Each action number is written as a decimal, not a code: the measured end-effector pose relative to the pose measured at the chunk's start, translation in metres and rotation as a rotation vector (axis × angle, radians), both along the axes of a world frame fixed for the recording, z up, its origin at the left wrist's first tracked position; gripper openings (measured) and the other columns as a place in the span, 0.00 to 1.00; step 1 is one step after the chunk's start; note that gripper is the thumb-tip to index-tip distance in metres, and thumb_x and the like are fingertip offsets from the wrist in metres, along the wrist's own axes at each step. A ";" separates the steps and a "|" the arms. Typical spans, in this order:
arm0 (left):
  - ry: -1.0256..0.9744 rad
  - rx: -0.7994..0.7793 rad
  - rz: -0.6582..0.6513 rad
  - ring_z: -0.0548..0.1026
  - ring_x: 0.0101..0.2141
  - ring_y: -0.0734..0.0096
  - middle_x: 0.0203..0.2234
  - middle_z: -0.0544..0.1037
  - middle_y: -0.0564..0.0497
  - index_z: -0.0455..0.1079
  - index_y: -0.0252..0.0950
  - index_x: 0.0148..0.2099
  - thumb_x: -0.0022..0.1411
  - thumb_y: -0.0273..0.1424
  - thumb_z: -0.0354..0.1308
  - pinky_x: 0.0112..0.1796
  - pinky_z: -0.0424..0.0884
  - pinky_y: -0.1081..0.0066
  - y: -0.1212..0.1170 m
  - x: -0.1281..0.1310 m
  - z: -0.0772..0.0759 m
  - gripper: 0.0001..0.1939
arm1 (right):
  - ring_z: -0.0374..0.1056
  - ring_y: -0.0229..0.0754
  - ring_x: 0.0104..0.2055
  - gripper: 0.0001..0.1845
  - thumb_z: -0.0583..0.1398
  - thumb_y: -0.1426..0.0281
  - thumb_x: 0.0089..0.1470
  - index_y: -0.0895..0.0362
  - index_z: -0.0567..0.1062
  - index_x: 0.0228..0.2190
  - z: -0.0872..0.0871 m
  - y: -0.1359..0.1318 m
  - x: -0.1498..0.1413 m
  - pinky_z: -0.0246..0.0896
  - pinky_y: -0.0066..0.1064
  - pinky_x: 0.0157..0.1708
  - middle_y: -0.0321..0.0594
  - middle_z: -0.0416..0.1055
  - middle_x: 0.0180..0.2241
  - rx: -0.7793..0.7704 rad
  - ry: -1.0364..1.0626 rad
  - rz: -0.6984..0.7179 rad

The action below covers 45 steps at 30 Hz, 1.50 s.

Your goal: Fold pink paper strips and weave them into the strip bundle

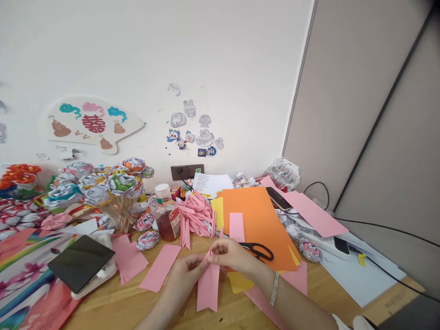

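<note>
A folded pink paper strip [208, 288] hangs between my hands above the wooden table, its notched lower end toward me. My left hand [188, 270] pinches its upper end from the left. From the right, the fingers of my right hand [232, 254] close on the same end, thumb and fingertips meeting there. Black-handled scissors [263, 251] lie just beyond my right wrist, on an orange paper sheet [254, 206]. A pile of folded pink strips [195, 213] sits behind my hands. Flat pink strips [161, 268] rest left of them.
A bottle of reddish-brown liquid [167, 220] stands behind my left hand. Paper flowers on sticks [123, 188] crowd the back left. A tablet [81, 263] lies at the left, a phone [277, 199] at the back right. White sheets [364, 279] and cables lie at the right.
</note>
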<state>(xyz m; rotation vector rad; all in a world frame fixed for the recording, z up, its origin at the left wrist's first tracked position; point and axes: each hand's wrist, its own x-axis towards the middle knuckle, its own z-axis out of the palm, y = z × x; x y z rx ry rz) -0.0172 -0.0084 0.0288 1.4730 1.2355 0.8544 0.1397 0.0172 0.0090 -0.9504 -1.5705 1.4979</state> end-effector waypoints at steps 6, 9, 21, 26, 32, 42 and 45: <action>-0.114 -0.117 -0.007 0.67 0.23 0.72 0.20 0.74 0.53 0.73 0.33 0.29 0.45 0.44 0.56 0.22 0.59 0.77 -0.001 0.000 0.002 0.18 | 0.55 0.29 0.18 0.17 0.64 0.61 0.35 0.60 0.68 0.25 -0.006 0.006 0.000 0.49 0.22 0.17 0.29 0.59 0.18 0.002 0.016 -0.023; -0.187 -0.226 0.010 0.65 0.18 0.76 0.16 0.71 0.55 0.72 0.33 0.27 0.45 0.44 0.57 0.20 0.56 0.79 -0.001 0.001 0.003 0.17 | 0.55 0.29 0.20 0.17 0.64 0.61 0.35 0.60 0.68 0.25 -0.006 0.005 -0.001 0.49 0.22 0.19 0.30 0.60 0.19 0.051 -0.004 -0.057; -0.259 -0.223 0.037 0.65 0.18 0.76 0.14 0.70 0.56 0.70 0.32 0.24 0.41 0.45 0.59 0.21 0.59 0.77 -0.001 0.002 0.004 0.19 | 0.53 0.29 0.15 0.18 0.58 0.56 0.43 0.58 0.67 0.30 -0.002 -0.001 -0.002 0.46 0.21 0.14 0.29 0.57 0.17 0.060 -0.058 -0.022; -0.471 -0.262 0.056 0.72 0.23 0.68 0.18 0.74 0.52 0.70 0.32 0.27 0.44 0.45 0.58 0.29 0.67 0.68 -0.007 0.007 0.007 0.19 | 0.53 0.30 0.23 0.18 0.54 0.55 0.48 0.59 0.68 0.26 -0.003 -0.004 -0.005 0.48 0.21 0.20 0.33 0.58 0.23 0.072 0.031 -0.054; -0.487 -0.268 0.073 0.73 0.25 0.67 0.18 0.74 0.54 0.69 0.33 0.25 0.43 0.42 0.60 0.31 0.68 0.68 -0.002 0.005 -0.001 0.15 | 0.50 0.30 0.22 0.19 0.55 0.55 0.47 0.60 0.68 0.25 -0.005 -0.006 -0.012 0.46 0.22 0.22 0.32 0.56 0.21 -0.004 0.133 -0.105; -0.293 -0.183 0.107 0.69 0.23 0.73 0.18 0.73 0.56 0.71 0.33 0.27 0.41 0.42 0.60 0.25 0.65 0.75 0.006 -0.001 -0.007 0.16 | 0.60 0.39 0.31 0.17 0.59 0.58 0.42 0.60 0.76 0.27 0.005 -0.011 -0.013 0.53 0.28 0.31 0.40 0.68 0.26 -0.027 0.158 -0.148; -0.205 -0.121 0.100 0.69 0.23 0.71 0.19 0.73 0.55 0.71 0.34 0.27 0.42 0.43 0.58 0.24 0.65 0.74 0.007 -0.002 -0.008 0.17 | 0.60 0.37 0.30 0.17 0.59 0.59 0.43 0.60 0.76 0.29 0.000 -0.010 -0.012 0.53 0.28 0.30 0.39 0.68 0.26 -0.028 0.185 -0.097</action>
